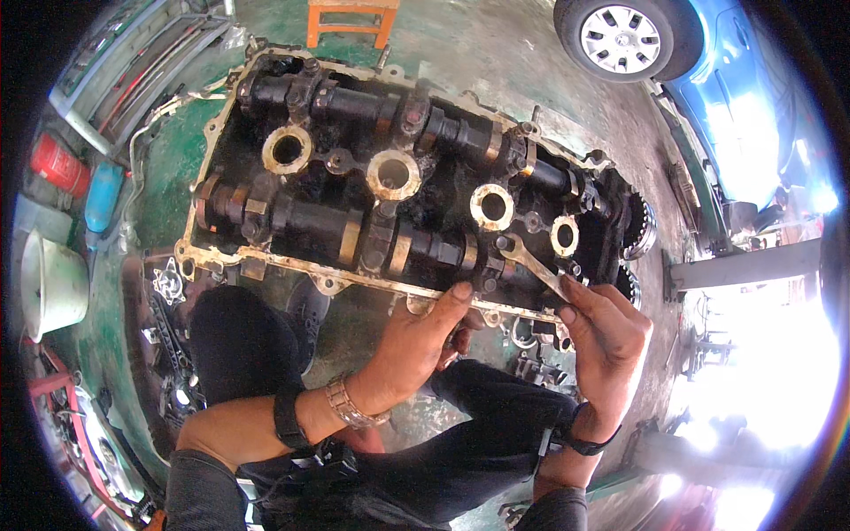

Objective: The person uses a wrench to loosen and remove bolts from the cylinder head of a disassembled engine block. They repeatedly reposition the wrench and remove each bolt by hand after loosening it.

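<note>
A cylinder head, oily and black with two camshafts and pale round plug-hole rims, lies across the view in front of me. My right hand pinches one end of a metal wrench between thumb and fingers. The wrench's far end sits at a bolt on a cap of the nearer camshaft, at the right part of the head. My left hand grips the near edge of the cylinder head, thumb on the rim and fingers curled below, partly hidden.
Loose engine parts lie on the floor at the left, near a white bucket and a red canister. An orange stool stands beyond the head. At the right are a blue car and its wheel.
</note>
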Demonstrator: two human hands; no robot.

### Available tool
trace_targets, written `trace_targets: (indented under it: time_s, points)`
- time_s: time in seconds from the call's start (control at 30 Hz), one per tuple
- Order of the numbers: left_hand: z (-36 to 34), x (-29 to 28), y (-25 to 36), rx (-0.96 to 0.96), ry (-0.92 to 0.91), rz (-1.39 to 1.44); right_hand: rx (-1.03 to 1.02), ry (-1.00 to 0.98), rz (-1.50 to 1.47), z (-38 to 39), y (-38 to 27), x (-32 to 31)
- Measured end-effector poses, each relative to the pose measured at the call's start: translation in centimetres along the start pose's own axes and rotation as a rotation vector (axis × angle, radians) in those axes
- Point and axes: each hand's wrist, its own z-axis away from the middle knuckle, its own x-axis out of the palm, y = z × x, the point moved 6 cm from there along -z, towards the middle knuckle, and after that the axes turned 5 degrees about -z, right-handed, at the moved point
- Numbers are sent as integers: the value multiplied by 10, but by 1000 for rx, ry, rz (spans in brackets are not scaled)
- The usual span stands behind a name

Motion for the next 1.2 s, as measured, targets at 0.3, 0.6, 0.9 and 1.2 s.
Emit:
trace_targets:
  time_s: [0.3, 0.6, 0.9, 1.2]
  points:
    - [10, 2, 7, 16, -82, -43, -174, -37, -45, 4, -28, 14]
    - [40, -15, 15, 122, -23, 35, -244, -65, -63, -2, -49, 32]
    - [40, -41, 36, 171, 120, 204, -228, -113, -59, -8, -54, 47]
    - [35, -37, 36, 186, 77, 218, -282, -114, -22, -9, -56, 50]
